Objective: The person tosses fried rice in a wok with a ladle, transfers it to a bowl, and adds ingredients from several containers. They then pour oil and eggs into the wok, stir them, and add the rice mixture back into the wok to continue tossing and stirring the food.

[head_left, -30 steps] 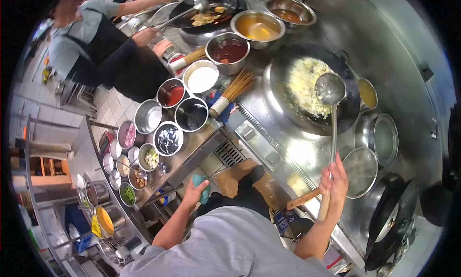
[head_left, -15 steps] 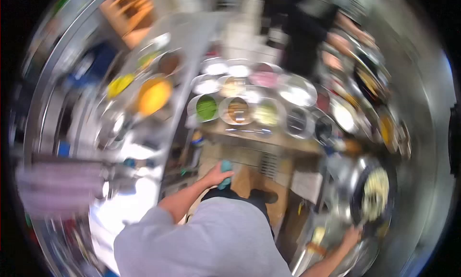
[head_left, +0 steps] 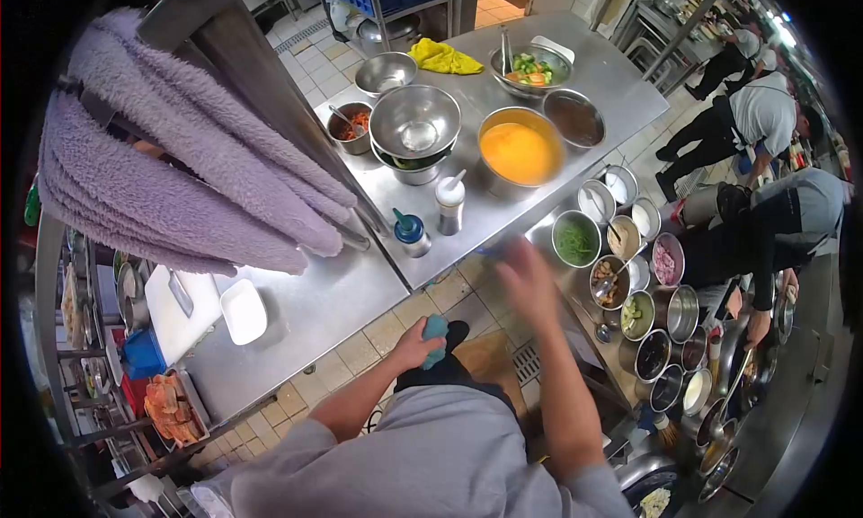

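My left hand (head_left: 413,347) is closed around a bunched teal cloth (head_left: 434,341) in front of my waist. My right hand (head_left: 526,284) is raised over the gap between the steel table and the ingredient counter. Motion smears its fingers, so whether it holds anything cannot be made out. Beyond it stands a steel pot of orange liquid (head_left: 521,154). To its right is a pot of chopped greens (head_left: 575,238), with a pot of brown pieces (head_left: 609,284) beside that. A blue squeeze bottle (head_left: 411,233) and a clear squeeze bottle (head_left: 450,203) stand on the table to its left.
Purple towels (head_left: 180,159) hang from a post at the left. A white board (head_left: 182,311) with a knife and a white dish (head_left: 244,311) lie on the near steel table (head_left: 306,338). Mixing bowls (head_left: 415,123) stand further back. A wok (head_left: 652,487) is at lower right; co-workers (head_left: 764,123) stand at right.
My view has swung left, bringing the steel table and purple towels closer. My right hand has left the wok area and come up toward the middle. The left hand keeps the teal cloth.
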A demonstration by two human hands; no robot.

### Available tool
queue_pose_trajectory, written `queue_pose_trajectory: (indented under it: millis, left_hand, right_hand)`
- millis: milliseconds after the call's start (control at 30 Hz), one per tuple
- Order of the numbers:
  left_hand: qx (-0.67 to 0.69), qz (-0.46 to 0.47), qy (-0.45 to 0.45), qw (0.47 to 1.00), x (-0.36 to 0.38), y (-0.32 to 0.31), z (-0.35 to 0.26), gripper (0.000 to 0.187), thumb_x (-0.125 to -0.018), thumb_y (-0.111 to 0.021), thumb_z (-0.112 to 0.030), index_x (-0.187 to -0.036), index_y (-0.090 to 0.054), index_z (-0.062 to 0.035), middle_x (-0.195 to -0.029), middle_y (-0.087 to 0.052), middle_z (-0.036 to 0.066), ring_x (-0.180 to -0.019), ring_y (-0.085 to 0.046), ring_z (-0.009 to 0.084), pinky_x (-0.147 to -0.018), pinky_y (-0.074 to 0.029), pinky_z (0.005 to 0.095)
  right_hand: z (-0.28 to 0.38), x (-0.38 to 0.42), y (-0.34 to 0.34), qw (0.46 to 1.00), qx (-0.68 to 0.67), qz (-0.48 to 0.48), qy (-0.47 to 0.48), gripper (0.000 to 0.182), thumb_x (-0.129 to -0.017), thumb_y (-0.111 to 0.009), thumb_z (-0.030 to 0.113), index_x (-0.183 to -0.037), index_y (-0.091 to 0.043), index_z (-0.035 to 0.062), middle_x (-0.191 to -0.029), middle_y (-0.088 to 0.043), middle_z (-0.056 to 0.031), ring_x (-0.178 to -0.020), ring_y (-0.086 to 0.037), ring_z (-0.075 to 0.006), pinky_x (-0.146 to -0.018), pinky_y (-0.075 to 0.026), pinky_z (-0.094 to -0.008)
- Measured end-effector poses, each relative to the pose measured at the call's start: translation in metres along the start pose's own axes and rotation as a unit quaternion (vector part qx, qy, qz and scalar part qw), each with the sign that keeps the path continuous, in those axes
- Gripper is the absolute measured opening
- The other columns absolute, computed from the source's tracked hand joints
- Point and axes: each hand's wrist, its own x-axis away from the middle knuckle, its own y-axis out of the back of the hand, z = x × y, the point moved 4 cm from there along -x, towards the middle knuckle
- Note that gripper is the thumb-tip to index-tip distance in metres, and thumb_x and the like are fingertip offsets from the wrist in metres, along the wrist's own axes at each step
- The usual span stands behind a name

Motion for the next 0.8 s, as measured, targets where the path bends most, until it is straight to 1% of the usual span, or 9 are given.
queue_pose_trajectory:
  millis: [33, 100, 167, 267, 400, 600, 633, 733, 800]
  left_hand:
    - [0.064, -0.004, -0.010, 0.998, 0.007, 0.002, 0.009, 0.056, -0.089, -0.076, -0.030, -0.130, -0.051, 0.0002, -0.111, -0.068, 0.014, -0.101, -0.067, 0.0245, -0.087, -0.053, 0.0377]
    - [0.100, -0.036, -0.005, 0.994, 0.025, 0.013, 0.007, 0.054, -0.089, -0.076, -0.026, -0.130, -0.051, -0.0007, -0.111, -0.066, 0.011, -0.099, -0.066, 0.0198, -0.086, -0.054, 0.0354]
    - [0.151, -0.069, -0.003, 0.986, 0.036, 0.016, 0.009, 0.053, -0.090, -0.077, -0.024, -0.130, -0.052, -0.0017, -0.111, -0.066, 0.009, -0.098, -0.065, 0.0176, -0.086, -0.054, 0.0343]
    - [0.220, -0.104, -0.008, 0.970, 0.042, 0.017, 0.016, 0.051, -0.090, -0.078, -0.025, -0.129, -0.052, -0.0031, -0.111, -0.065, 0.008, -0.098, -0.065, 0.0174, -0.086, -0.054, 0.0343]
    - [0.220, -0.075, 0.000, 0.973, 0.031, 0.005, 0.001, 0.047, -0.092, -0.078, -0.024, -0.128, -0.054, -0.0050, -0.111, -0.065, 0.006, -0.098, -0.064, 0.0159, -0.085, -0.054, 0.0336]
    - [0.120, 0.099, 0.024, 0.988, -0.023, -0.051, -0.032, 0.039, -0.092, -0.077, -0.023, -0.121, -0.056, -0.0075, -0.105, -0.064, 0.004, -0.092, -0.062, 0.0144, -0.080, -0.053, 0.0320]
    - [0.084, 0.122, 0.021, 0.989, -0.038, -0.064, -0.029, 0.038, -0.091, -0.077, -0.023, -0.120, -0.057, -0.0079, -0.104, -0.064, 0.004, -0.091, -0.063, 0.0145, -0.079, -0.053, 0.0322]
    - [-0.003, 0.191, 0.035, 0.981, -0.074, -0.112, -0.033, 0.035, -0.090, -0.077, -0.023, -0.115, -0.057, -0.0089, -0.100, -0.064, 0.004, -0.086, -0.063, 0.0150, -0.075, -0.053, 0.0330]
    - [-0.044, 0.223, 0.030, 0.973, -0.086, -0.156, -0.048, 0.033, -0.090, -0.077, -0.023, -0.112, -0.057, -0.0093, -0.097, -0.063, 0.003, -0.083, -0.062, 0.0156, -0.073, -0.053, 0.0336]
  right_hand:
    - [0.006, -0.032, -0.033, 0.995, -0.102, 0.000, -0.016, 0.082, -0.084, -0.081, 0.014, -0.154, -0.039, 0.0026, -0.142, -0.058, -0.0191, -0.128, -0.059, -0.0277, -0.101, -0.051, -0.0390]
    - [0.034, -0.079, -0.077, 0.996, -0.087, -0.014, 0.022, 0.084, -0.080, -0.083, 0.015, -0.152, -0.042, 0.0033, -0.141, -0.059, -0.0197, -0.126, -0.060, -0.0308, -0.100, -0.051, -0.0390]
    - [0.041, -0.106, -0.101, 0.995, 0.057, 0.051, 0.058, 0.073, -0.078, -0.085, 0.017, -0.142, -0.051, 0.0048, -0.133, -0.064, -0.0209, -0.122, -0.063, -0.0339, -0.098, -0.051, -0.0387]
    - [0.038, -0.099, -0.107, 0.998, -0.039, 0.046, -0.032, 0.060, -0.079, -0.084, 0.019, -0.131, -0.059, 0.0052, -0.121, -0.070, -0.0210, -0.115, -0.066, -0.0357, -0.096, -0.051, -0.0388]
    - [-0.031, -0.047, -0.079, 0.987, -0.153, -0.050, 0.008, 0.052, -0.081, -0.083, 0.021, -0.125, -0.061, 0.0047, -0.114, -0.072, -0.0186, -0.111, -0.068, -0.0356, -0.095, -0.052, -0.0416]
    - [-0.019, 0.183, 0.122, 0.970, 0.052, -0.172, -0.162, 0.067, -0.086, -0.080, 0.030, -0.140, -0.049, 0.0062, -0.120, -0.069, -0.0217, -0.115, -0.067, -0.0370, -0.097, -0.051, -0.0439]
    - [-0.024, 0.231, 0.149, 0.955, 0.075, -0.200, -0.205, 0.068, -0.086, -0.080, 0.031, -0.141, -0.048, 0.0056, -0.121, -0.068, -0.0228, -0.116, -0.066, -0.0377, -0.097, -0.051, -0.0440]
    - [-0.018, 0.385, 0.216, 0.901, 0.129, -0.371, -0.186, 0.072, -0.086, -0.079, 0.034, -0.143, -0.047, 0.0029, -0.124, -0.067, -0.0263, -0.119, -0.064, -0.0408, -0.098, -0.051, -0.0446]
    - [0.015, 0.486, 0.248, 0.824, 0.229, -0.433, -0.285, 0.078, -0.085, -0.079, 0.038, -0.146, -0.047, 0.0019, -0.130, -0.064, -0.0278, -0.121, -0.063, -0.0408, -0.099, -0.050, -0.0449]
